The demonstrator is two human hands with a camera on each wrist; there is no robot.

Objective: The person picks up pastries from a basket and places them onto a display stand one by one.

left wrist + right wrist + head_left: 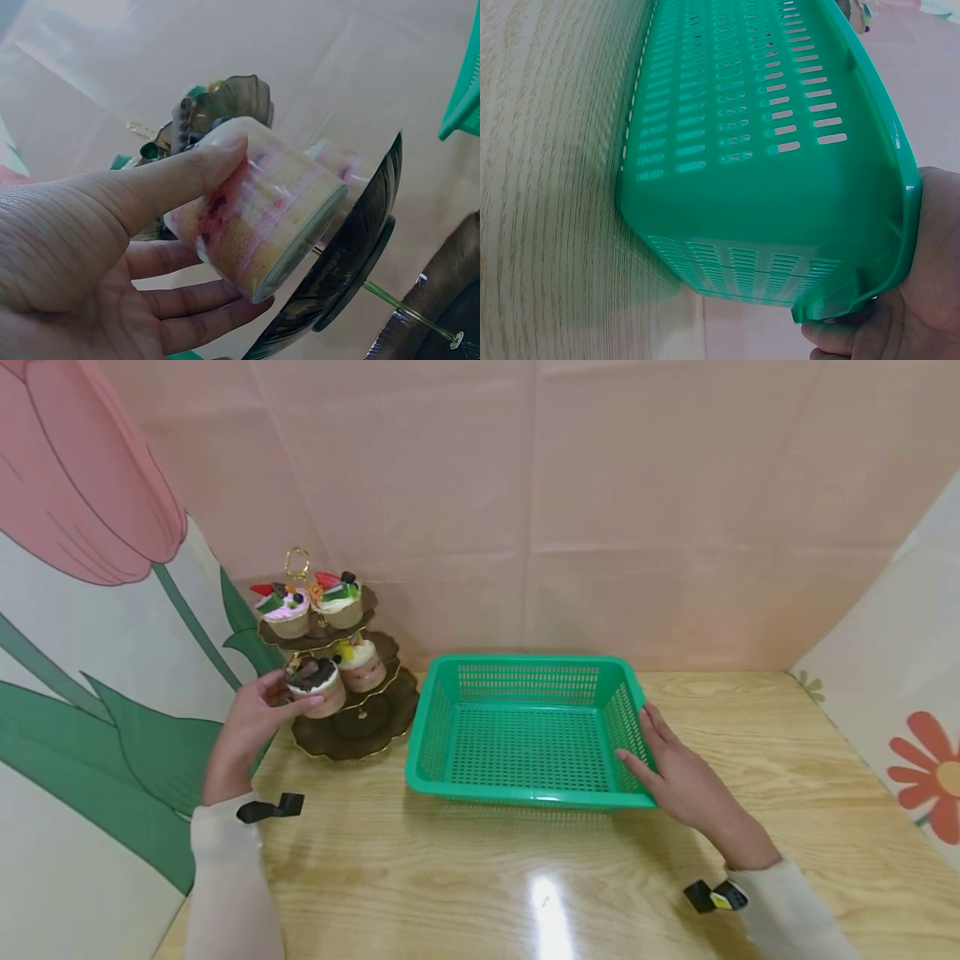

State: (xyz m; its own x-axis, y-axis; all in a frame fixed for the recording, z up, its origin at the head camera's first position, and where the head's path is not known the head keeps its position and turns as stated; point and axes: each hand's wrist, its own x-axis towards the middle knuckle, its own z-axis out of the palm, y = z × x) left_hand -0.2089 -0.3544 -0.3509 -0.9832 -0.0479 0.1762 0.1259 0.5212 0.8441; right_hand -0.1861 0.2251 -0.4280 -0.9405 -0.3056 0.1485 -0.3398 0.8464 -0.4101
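Note:
My left hand point(251, 727) pinches a layered cake cup point(321, 692) with a dark chocolate topping, thumb on one side and fingers on the other. In the left wrist view the cake cup point(259, 214) shows pink and cream layers, tilted close beside the middle tier of the stand point(352, 731). Another cake cup point(363, 668), topped with yellow fruit, sits on that tier. My right hand point(678, 772) grips the right rim of a green plastic basket point(525, 797), thumb over the inside and fingers outside. Only the basket's perforated floor and walls show within its rim.
Two cupcakes, one with purple cream point(287, 614) and one with pale cream point(340, 604), stand on the top tier under a gold ring handle point(297, 563). A pink backdrop point(637, 527) rises behind the wooden table point(420, 885).

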